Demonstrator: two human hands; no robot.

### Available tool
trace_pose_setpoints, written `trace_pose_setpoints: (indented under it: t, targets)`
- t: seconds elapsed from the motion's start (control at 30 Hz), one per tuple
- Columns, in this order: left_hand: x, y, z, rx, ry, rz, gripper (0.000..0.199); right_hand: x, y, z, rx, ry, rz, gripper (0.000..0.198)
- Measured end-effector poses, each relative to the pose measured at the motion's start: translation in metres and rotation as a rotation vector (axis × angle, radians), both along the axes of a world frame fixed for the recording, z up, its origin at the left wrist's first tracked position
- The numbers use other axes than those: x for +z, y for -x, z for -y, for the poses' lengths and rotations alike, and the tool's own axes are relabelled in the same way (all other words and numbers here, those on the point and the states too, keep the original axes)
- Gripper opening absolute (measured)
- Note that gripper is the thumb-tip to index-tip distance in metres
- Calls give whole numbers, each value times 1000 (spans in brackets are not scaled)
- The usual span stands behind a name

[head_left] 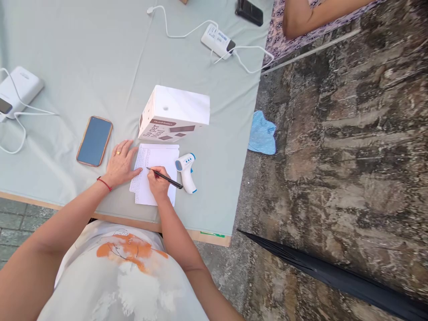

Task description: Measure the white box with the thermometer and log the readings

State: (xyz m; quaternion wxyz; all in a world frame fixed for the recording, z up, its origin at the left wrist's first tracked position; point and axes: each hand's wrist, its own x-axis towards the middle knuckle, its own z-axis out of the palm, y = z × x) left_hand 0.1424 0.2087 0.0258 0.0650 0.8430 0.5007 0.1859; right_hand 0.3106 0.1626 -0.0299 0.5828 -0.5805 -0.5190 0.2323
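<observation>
Sheets of white paper (155,196) with rows of handwriting along their left side lie on the covered table. In my right hand (158,183) is a black pen (172,182), its tip touching the paper near the written column. My left hand (121,164) lies flat with fingers stretched, its thumb resting on the papers' left edge. Just right of the papers lies a white and blue infrared thermometer (187,173). Behind them stands a white box (182,104) with brown print. A smartphone (94,141) lies to the left of my left hand.
White power banks (25,87) with cables lie at the left and the far side (214,40). A black device (249,12) is near the far right edge, beside another person's arm (301,20). Blue cloth (262,133) hangs past the right edge; a dark folded umbrella (327,276) is lower right.
</observation>
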Motion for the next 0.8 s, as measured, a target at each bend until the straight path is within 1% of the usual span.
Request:
trace_pose_setpoints:
  t: [0.13,0.3,0.6,0.8]
  targets:
    - [3,0,1,-1,18,4,72,-1,1,-1,-47,-21,-8,17]
    - [3,-1,1,0,21,-8,73,0,2,-1,-46,-31,-16,16]
    - [2,-1,0,3,26,-10,73,-1,1,-1,-39,35,9,17]
    - [1,0,0,-1,25,14,72,2,1,0,-21,43,13,18]
